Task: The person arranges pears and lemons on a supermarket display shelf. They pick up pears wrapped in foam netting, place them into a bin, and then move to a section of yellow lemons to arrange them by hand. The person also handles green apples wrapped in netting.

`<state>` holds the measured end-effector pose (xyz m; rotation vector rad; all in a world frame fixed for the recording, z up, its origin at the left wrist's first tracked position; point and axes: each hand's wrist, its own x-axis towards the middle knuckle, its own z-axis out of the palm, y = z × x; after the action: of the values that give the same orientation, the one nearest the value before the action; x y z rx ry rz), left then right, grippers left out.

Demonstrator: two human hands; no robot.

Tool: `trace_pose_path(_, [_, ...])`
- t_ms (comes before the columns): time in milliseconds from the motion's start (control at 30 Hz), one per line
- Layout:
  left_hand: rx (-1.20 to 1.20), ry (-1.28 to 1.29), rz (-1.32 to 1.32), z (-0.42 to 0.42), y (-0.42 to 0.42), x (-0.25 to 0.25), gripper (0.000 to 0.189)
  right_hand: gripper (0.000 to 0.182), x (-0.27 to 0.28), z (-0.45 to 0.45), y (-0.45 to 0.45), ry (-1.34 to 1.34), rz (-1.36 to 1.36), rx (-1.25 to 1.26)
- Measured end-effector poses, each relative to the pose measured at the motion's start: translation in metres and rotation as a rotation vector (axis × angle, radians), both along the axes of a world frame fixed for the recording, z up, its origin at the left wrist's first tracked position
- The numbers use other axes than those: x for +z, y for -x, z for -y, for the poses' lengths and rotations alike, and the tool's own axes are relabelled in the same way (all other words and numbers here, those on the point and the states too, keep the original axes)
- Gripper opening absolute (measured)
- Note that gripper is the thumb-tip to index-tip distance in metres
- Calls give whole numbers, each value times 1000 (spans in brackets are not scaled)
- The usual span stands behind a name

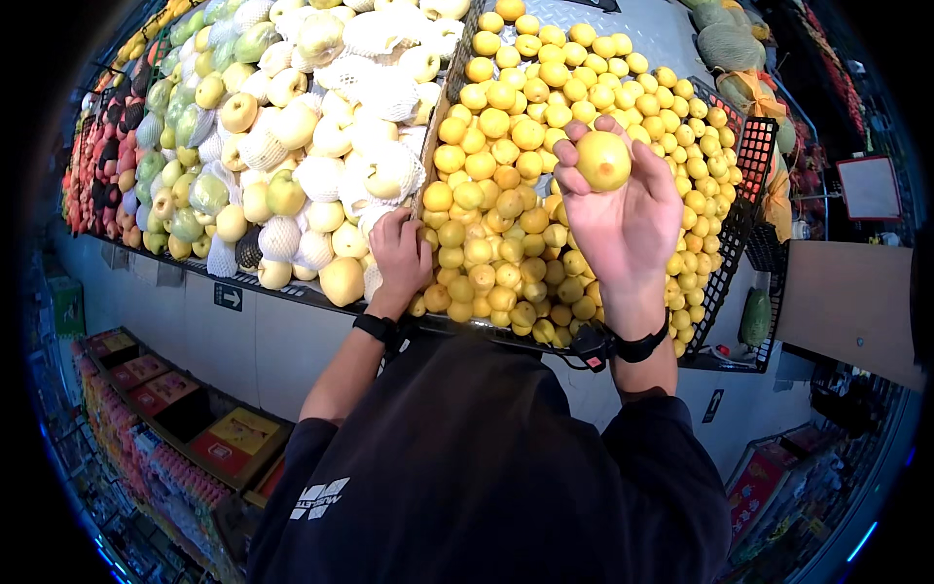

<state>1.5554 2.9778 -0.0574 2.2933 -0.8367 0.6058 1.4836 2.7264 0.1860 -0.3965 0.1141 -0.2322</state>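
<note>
My right hand (620,212) is raised over a heap of yellow fruit (503,175), palm facing up. Between its thumb and fingers sits a single round yellow fruit (604,161), a brownish spot on its skin turned towards me. My left hand (400,252) rests with bent fingers at the near end of the divider (432,139) that separates the yellow fruit from the pale fruit. Whether those fingers grip the divider is not clear. Beside that hand, on the left, lie pale yellow apples or pears (341,281), some in white foam nets (279,237).
Red and dark fruit (120,139) fills the stand's far left. Black plastic crates (730,241) edge the yellow heap on the right, with netted melons (730,47) beyond. Behind me are boxed goods (237,438) at lower left and a red box (762,482) at lower right.
</note>
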Motion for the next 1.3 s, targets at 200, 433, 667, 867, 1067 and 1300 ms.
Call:
trace_pose_path(200, [2, -14, 0, -1, 0, -2, 26, 38, 8, -8, 8, 271, 162, -6])
trace_pose_path(433, [-1, -27, -8, -1, -1, -1, 25, 33, 12, -11, 11, 127, 199, 41])
trace_pose_path(667, [4, -15, -8, -1, 0, -1, 25, 27, 5, -9, 11, 12, 211, 62])
trace_pose_path(867, [-5, -17, -23, -1, 0, 2, 25, 31, 5, -7, 4, -10, 96, -23])
trace_pose_path(1067, [-3, -27, -41, -5, 0, -2, 25, 24, -2, 62, -57, 497, -213, -192])
trace_pose_path(1300, [7, -19, -45, 0, 0, 1, 26, 43, -44, 257, -179, 1317, -569, -344])
